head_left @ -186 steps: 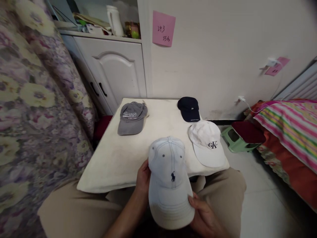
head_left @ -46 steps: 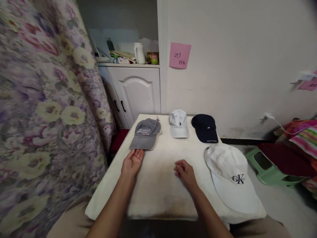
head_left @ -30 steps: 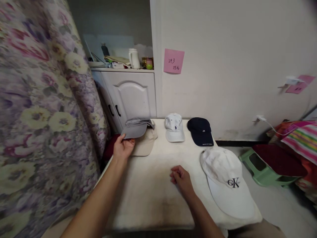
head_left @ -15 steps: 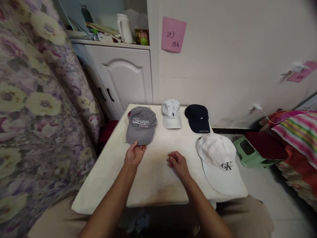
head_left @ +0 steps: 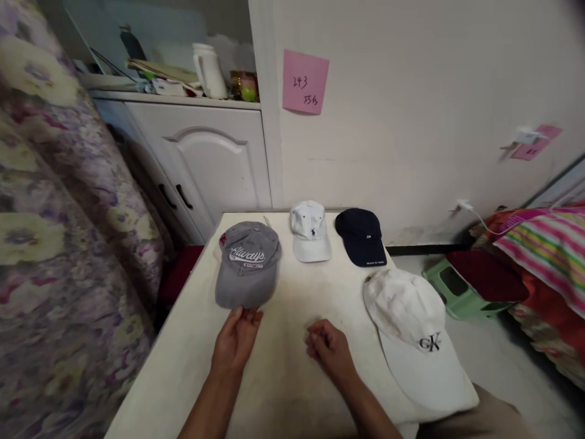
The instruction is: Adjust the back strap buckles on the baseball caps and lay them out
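Observation:
A grey baseball cap [head_left: 247, 268] with "Always" lettering lies at the left of the table [head_left: 283, 390], its brim facing me. My left hand [head_left: 236, 341] is palm up just below that brim, fingers loosely bent and apart, not gripping it; whether the fingertips still touch the edge I cannot tell. Over the table's middle, my right hand [head_left: 329, 349] has its fingers curled in, with nothing visible in them. The nearest cap to it is a large white cap [head_left: 415, 341] with CK letters, at the right edge. Behind are a small white cap [head_left: 311, 231] and a navy cap [head_left: 362, 236].
A floral curtain [head_left: 59, 256] hangs at the left. Beyond the table are a white cabinet [head_left: 214, 158] and a wall with a pink note [head_left: 305, 82]. To the right stands a green stool [head_left: 450, 283] with a dark red top, beside a bed with striped cloth [head_left: 543, 244].
My left hand has let go of the grey cap's brim and drawn slightly back. The right hand stays curled over the table. The whole view has shifted, with the scene lower in it.

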A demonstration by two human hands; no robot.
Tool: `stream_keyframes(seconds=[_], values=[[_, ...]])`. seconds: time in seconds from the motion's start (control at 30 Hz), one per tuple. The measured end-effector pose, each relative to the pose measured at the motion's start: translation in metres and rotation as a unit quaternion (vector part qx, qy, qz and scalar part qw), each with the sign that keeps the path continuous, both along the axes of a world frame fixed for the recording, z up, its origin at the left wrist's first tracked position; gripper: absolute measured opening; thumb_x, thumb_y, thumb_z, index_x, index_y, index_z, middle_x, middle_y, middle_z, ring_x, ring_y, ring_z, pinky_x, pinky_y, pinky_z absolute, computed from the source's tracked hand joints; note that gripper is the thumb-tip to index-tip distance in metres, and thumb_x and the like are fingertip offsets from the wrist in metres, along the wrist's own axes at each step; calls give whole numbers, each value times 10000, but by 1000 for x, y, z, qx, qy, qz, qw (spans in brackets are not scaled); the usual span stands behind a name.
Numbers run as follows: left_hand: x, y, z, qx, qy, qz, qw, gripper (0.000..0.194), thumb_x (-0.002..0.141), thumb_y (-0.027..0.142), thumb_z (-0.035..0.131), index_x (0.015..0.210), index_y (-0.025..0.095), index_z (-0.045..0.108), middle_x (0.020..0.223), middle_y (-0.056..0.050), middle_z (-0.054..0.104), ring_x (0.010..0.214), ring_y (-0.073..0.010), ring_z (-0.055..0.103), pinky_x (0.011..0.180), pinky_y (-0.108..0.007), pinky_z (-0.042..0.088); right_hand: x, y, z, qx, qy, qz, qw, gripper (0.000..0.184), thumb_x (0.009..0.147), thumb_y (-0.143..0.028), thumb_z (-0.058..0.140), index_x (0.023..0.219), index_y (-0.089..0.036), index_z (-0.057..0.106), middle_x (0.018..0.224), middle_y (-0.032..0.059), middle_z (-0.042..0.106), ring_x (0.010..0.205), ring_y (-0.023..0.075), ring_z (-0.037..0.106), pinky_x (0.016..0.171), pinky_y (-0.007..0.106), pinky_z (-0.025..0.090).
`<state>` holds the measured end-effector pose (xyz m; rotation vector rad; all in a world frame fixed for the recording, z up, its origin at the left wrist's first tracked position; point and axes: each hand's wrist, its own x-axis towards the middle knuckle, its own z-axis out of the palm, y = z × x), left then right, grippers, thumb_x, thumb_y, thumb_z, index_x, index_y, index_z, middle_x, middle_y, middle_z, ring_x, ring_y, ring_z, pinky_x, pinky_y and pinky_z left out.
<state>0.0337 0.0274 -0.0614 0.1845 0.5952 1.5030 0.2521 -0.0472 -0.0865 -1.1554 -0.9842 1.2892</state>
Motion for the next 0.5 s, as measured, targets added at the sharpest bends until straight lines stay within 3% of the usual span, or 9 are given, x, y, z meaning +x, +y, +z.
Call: stream_keyframes(seconds=[0.23,0.33,0.43,0.5], values=[[3,2,7,21,-12,-7,1000,154,888,118,541,851,163,684,897,-83,774,853,-213,722,797,-373,585,0,1,6,26,-15,-1,1000,116,771,-247,626,856,-170,637,674,-19,656,504,96,578,492,208,432],[5,8,14,40,-19,6,999,251,942,113,457,999,190,689,955,-75,785,913,-202,728,881,-391,568,0,2,7,34,-15,-1,999,117,749,-223,613,849,-167,639,658,-23,654,498,98,581,487,207,429],[4,22,32,66,-20,20,997,363,958,82,412,1210,226,631,978,-61,793,891,-184,738,916,-393,555,0,4,8,37,-6,-3,999,125,735,-235,619,838,-165,637,648,-23,656,486,100,579,474,206,427],[2,38,53,92,-21,30,995,414,958,65,400,1292,232,581,1005,-63,792,880,-175,742,922,-379,554,-1,5,9,38,6,-5,999,139,730,-259,628,832,-164,634,643,-21,659,476,100,575,462,205,425]])
